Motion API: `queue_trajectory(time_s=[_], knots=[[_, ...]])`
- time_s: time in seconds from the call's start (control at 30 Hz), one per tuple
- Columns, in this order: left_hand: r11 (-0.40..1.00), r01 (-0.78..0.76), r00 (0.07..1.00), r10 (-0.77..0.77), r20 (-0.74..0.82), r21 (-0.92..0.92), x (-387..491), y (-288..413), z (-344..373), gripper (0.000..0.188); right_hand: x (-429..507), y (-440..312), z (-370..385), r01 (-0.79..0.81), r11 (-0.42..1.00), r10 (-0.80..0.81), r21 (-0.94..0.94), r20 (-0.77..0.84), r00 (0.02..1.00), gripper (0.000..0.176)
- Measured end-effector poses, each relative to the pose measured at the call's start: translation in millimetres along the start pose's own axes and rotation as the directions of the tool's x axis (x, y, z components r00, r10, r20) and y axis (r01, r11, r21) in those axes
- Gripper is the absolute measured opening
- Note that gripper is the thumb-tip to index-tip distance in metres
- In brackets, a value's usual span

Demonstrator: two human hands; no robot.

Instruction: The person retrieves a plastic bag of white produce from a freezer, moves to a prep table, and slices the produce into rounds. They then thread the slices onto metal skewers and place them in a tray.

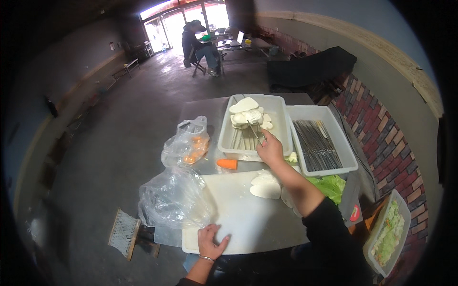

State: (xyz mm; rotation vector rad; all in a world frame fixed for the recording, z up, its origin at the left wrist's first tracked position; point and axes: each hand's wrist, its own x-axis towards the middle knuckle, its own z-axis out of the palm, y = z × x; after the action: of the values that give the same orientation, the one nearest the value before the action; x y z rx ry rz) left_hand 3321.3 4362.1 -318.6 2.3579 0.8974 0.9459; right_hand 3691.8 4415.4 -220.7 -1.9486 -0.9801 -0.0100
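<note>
My right hand [270, 148] grips a thin metal skewer [254, 131] over a white plastic tub [224, 134]. The skewer's far end meets pale, flat rounded pieces of food [247, 116] stacked in the tub, where several more skewers lie side by side. My left hand [211, 241] rests, fingers spread, on the near left edge of a white cutting board [247, 218], holding nothing. More pale slices [265, 186] lie on the board's right part, some hidden under my right forearm. A cut piece of carrot [227, 164] sits between the board and the tub.
A second tub [352, 162] holds many metal skewers [316, 146]. Left of the board are clear plastic bags [173, 200], one with orange pieces [196, 152]. Green leaves [331, 187] and a tub of chopped vegetables [391, 232] are at right. A seated person [196, 46] is far off.
</note>
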Motion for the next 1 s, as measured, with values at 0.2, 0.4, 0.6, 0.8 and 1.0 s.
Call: queue_trajectory(time_s=[0.2,0.4,0.6,0.8,1.0], knots=[[0.999,0.018,1.000,-0.019,0.021,0.035,2.3,3.6,-1.4,0.044,73.9,20.0,102.4,-0.169,0.981,0.149,-0.096,-0.192,0.970,0.053],[0.999,-0.010,0.999,0.008,0.034,0.050,2.1,1.2,-1.7,0.042,56.7,21.1,68.9,0.018,1.000,-0.020,-0.023,-0.084,0.996,0.034],[0.999,-0.023,1.000,0.023,0.016,0.048,-0.9,1.0,0.9,0.041,-54.7,39.3,-23.9,0.007,0.998,-0.018,0.058,0.195,0.981,0.026],[0.997,-0.071,0.997,0.071,0.007,0.025,-1.8,0.8,0.5,0.040,-116.6,53.1,-38.9,0.426,0.853,-0.355,-0.301,0.265,0.897,0.054],[0.997,-0.069,0.998,0.070,-0.010,0.017,-5.0,-2.2,2.7,0.038,-128.9,60.3,-59.8,0.057,0.981,-0.036,-0.186,0.119,0.992,0.050]])
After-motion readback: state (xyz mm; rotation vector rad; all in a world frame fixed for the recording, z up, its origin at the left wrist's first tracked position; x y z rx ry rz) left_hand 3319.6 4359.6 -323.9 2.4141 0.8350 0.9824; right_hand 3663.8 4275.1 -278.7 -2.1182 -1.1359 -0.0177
